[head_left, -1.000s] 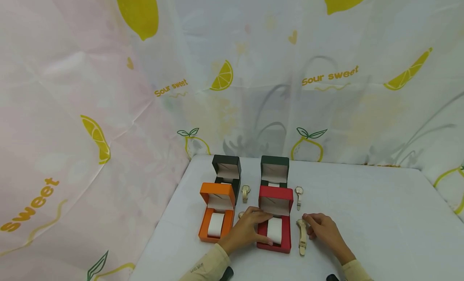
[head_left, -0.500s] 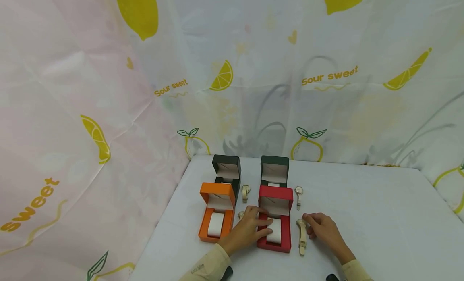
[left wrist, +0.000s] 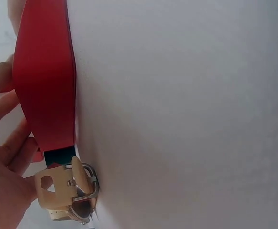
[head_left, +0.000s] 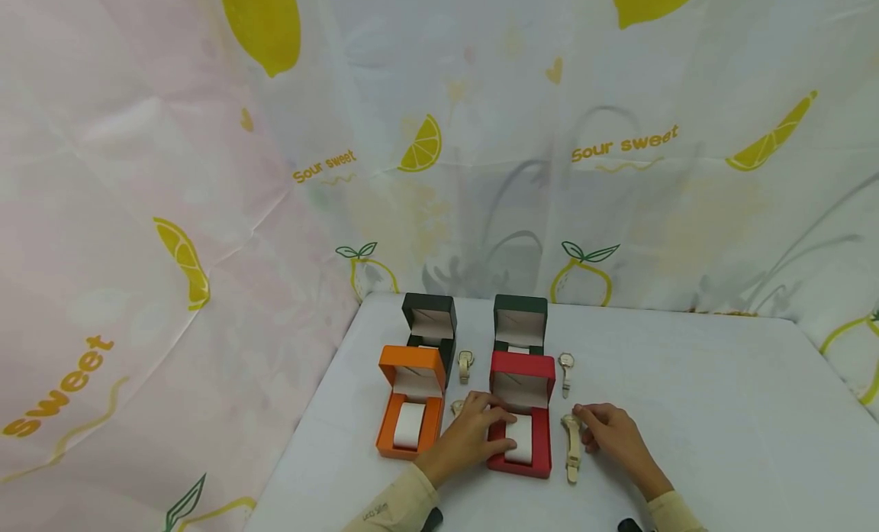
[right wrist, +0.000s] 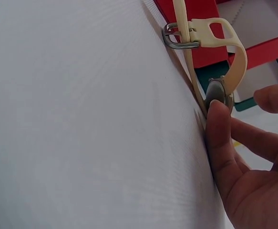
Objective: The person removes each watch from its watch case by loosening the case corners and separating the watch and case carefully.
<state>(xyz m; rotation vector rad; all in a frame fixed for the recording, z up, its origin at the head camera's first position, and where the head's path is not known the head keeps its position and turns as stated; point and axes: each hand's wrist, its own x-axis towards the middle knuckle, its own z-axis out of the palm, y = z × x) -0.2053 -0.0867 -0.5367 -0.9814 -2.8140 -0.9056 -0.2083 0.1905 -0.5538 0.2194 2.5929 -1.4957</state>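
An open red watch box [head_left: 539, 448] stands before me with a white cushion [head_left: 523, 440] inside. My left hand [head_left: 467, 436] reaches over its left wall, and the thumb and fingertips rest on the cushion's left part. To the right lies a cream-strapped watch [head_left: 573, 444]. My right hand [head_left: 614, 436] pinches this watch [left wrist: 62, 191] is not confirmed in the left wrist view, but the right wrist view shows a thumb against its case [right wrist: 216, 93].
Behind stand a black box [head_left: 429, 303] and a green box [head_left: 520, 307], lids raised. An orange box [head_left: 386, 425] is on the left. Smaller watches lie near them, one watch [head_left: 465, 364] and another watch [head_left: 566, 368].
The left thumb and fingers have shifted from the cushion's two ends to its left part, closer together. The right hand stays at the watch.
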